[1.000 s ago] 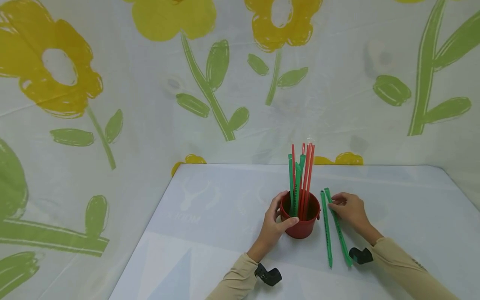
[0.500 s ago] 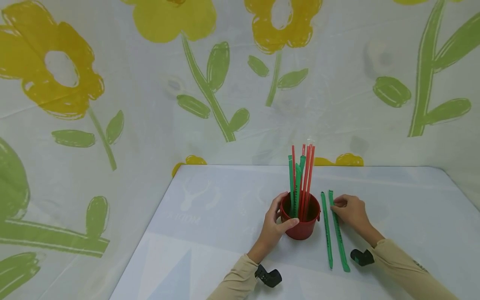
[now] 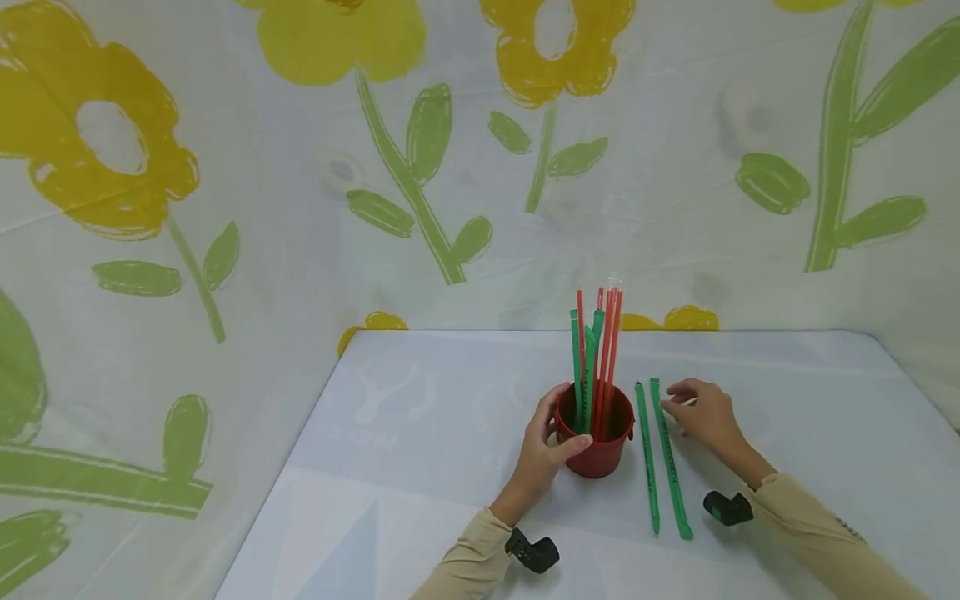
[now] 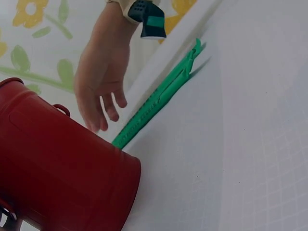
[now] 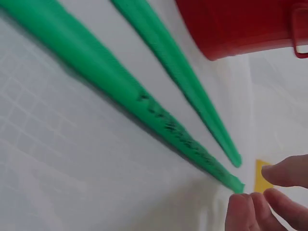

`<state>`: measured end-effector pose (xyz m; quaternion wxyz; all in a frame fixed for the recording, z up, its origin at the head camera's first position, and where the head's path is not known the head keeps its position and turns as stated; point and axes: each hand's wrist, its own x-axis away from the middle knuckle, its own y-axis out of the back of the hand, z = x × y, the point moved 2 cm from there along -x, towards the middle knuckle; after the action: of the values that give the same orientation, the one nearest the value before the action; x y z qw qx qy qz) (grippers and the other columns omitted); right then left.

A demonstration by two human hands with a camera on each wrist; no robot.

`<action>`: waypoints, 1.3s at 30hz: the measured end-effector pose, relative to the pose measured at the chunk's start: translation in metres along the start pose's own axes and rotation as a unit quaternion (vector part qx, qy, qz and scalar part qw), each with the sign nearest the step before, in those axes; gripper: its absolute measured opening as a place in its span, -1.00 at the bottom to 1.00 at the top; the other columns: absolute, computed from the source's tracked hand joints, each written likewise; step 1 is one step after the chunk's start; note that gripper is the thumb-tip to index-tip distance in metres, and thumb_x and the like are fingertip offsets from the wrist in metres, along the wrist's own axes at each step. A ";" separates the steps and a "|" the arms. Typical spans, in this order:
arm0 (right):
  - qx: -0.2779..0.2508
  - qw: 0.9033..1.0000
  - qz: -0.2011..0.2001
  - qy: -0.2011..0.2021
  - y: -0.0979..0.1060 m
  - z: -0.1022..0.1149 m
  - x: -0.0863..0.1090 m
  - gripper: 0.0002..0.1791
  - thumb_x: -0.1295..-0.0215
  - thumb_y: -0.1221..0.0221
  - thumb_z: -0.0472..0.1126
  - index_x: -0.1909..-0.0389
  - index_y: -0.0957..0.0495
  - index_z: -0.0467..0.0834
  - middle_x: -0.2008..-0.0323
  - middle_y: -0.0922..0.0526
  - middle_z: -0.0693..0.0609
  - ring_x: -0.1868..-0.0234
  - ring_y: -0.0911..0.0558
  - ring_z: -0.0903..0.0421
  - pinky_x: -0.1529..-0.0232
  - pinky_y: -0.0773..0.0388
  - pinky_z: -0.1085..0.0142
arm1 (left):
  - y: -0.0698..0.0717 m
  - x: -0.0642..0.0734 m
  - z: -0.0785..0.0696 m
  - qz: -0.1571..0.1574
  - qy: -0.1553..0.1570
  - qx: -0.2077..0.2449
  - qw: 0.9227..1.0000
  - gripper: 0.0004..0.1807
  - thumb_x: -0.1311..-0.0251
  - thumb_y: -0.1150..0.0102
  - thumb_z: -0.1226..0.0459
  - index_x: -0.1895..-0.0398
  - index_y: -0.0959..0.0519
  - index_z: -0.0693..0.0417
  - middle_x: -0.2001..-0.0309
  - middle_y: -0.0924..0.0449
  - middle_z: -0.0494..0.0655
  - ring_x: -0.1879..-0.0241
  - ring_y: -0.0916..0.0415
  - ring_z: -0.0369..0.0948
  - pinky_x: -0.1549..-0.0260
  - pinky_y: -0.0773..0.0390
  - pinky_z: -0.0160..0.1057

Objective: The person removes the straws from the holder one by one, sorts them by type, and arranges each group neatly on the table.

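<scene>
My left hand [image 3: 538, 458] holds the small red bucket [image 3: 596, 460] by its near left side, thumb at the rim. Upright in the bucket stand several green wrapped drinking straws [image 3: 588, 375] and thin red straws [image 3: 613, 358]. To its right, two green wrapped straws lie on the table side by side: the nearer-to-bucket straw [image 3: 648, 467] and the outer straw [image 3: 671, 471], which carries black print. Just right of the outer straw's far end is my right hand [image 3: 708, 412]. In the right wrist view its thumb [image 5: 288, 171] and fingers are apart, with nothing between them.
The pale table [image 3: 420, 433] has faint printed shapes. Behind and to the left hangs a white curtain [image 3: 285, 167] with yellow flowers and green leaves. A dark wrist camera [image 3: 727, 508] sits close to the tabletop by the right sleeve.
The outer green straw's far end has swung right, leaving it closer to parallel with the other straw. My right hand has let go and moved slightly right. My left hand stays on the bucket.
</scene>
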<state>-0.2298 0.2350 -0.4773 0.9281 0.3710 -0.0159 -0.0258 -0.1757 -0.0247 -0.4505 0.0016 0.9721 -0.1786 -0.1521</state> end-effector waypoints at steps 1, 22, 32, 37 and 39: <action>-0.003 1.000 -0.001 0.004 0.002 0.001 -0.001 -0.64 -0.25 -0.16 -0.25 0.03 -0.47 -0.41 0.23 -0.55 -0.30 0.39 -0.54 0.00 0.51 -0.59 0.32 | 0.001 0.000 0.000 -0.001 -0.001 0.000 1.000 -0.24 -0.17 -0.11 0.19 -0.40 -0.09 0.24 -0.32 -0.24 0.10 -0.27 -0.19 0.10 -0.15 -0.28 0.16; -0.057 0.995 -0.032 0.077 0.031 0.047 0.009 -0.58 -0.31 -0.14 -0.04 0.02 -0.48 -0.31 0.18 -0.59 -0.24 0.27 -0.62 -0.17 0.43 -0.60 0.37 | 0.001 0.001 -0.003 0.001 0.007 0.006 1.000 -0.26 -0.15 -0.11 0.24 -0.40 -0.10 0.23 -0.32 -0.25 0.12 -0.27 -0.20 0.07 -0.17 -0.28 0.15; -0.065 0.993 -0.033 0.096 0.036 0.074 0.017 -0.62 -0.31 -0.15 -0.08 0.02 -0.48 -0.29 0.16 -0.59 -0.24 0.27 -0.63 -0.10 0.40 -0.61 0.35 | 0.002 0.001 -0.003 0.003 0.004 0.000 1.000 -0.23 -0.16 -0.12 0.16 -0.40 -0.10 0.22 -0.32 -0.24 0.12 -0.28 -0.19 0.09 -0.18 -0.26 0.15; -0.080 0.990 -0.028 0.113 0.035 0.081 0.019 -0.65 -0.32 -0.14 -0.09 0.04 -0.48 -0.28 0.18 -0.60 -0.21 0.24 -0.62 -0.14 0.39 -0.62 0.31 | 0.003 0.001 -0.001 0.003 -0.003 0.001 1.000 -0.25 -0.16 -0.13 0.23 -0.40 -0.10 0.25 -0.32 -0.25 0.11 -0.28 -0.21 0.05 -0.19 -0.27 0.10; -0.082 0.989 -0.031 0.123 0.034 0.085 0.020 -0.66 -0.31 -0.15 -0.10 0.05 -0.49 -0.28 0.19 -0.61 -0.19 0.26 -0.62 -0.11 0.40 -0.62 0.32 | 0.003 0.001 0.000 0.004 -0.003 0.002 1.000 -0.25 -0.16 -0.12 0.26 -0.40 -0.09 0.25 -0.33 -0.24 0.10 -0.28 -0.20 0.05 -0.19 -0.26 0.09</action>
<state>-0.2125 0.2004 -0.3922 0.9492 0.2940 0.1117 -0.0100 -0.1762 -0.0278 -0.4504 -0.0006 0.9709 -0.1828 -0.1549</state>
